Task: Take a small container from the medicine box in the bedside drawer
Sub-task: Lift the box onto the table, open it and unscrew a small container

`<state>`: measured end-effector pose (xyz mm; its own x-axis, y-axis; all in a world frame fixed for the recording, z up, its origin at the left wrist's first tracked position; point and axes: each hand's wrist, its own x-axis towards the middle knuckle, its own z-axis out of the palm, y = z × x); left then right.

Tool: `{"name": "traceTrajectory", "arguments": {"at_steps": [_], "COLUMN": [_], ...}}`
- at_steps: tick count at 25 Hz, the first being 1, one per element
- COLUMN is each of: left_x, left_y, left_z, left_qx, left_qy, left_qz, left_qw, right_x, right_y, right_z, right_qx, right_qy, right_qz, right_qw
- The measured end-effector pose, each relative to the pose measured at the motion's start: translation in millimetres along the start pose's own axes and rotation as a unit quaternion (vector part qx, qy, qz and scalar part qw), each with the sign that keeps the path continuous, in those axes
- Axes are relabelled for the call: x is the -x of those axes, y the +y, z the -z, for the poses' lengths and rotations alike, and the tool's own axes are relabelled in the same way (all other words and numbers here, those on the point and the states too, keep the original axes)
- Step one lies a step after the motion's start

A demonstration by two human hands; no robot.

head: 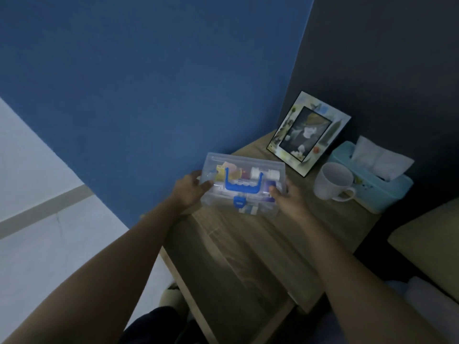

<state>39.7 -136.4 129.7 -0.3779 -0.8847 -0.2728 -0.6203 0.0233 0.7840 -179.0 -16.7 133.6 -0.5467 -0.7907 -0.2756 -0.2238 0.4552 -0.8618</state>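
Both hands clamp the clear medicine box (242, 184) by its ends, left hand (190, 191) and right hand (289, 198) fingers closed on it, likely steadying it on the bedside surface (323, 219) to free the blue latch (239, 201); lid shut, small containers inside

This is a bedroom at home: a wooden bedside table (330, 219) carries a photo frame (309, 132), mug (332, 181) and tissue box (372, 187).

Arms: your forearms are bare, with no sleeves in view.
Left hand (190, 191): no glove.
Right hand (289, 201): no glove.
Lap: you wear dark clothing (151, 326).
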Motion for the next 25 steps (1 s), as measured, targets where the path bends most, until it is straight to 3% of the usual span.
{"name": "traceTrajectory", "arguments": {"at_steps": [9,22,25], "left_x": [-8,-18,-16], "left_y": [-9,-4,-2], "left_z": [-12,-23,-35], "left_qx": [0.007,0.003,0.074], "left_qy": [0.071,0.071,0.110], "left_qz": [-0.007,-0.034,0.006], "left_qw": [0.997,0.997,0.991], "right_x": [-21,-26,-29], "right_y": [5,17,17], "right_z": [2,7,9], "right_qx": [0.073,0.059,0.153], "right_qy": [-0.069,-0.030,-0.003], "right_qz": [0.031,0.043,0.087], "right_qw": [0.994,0.997,0.984]}}
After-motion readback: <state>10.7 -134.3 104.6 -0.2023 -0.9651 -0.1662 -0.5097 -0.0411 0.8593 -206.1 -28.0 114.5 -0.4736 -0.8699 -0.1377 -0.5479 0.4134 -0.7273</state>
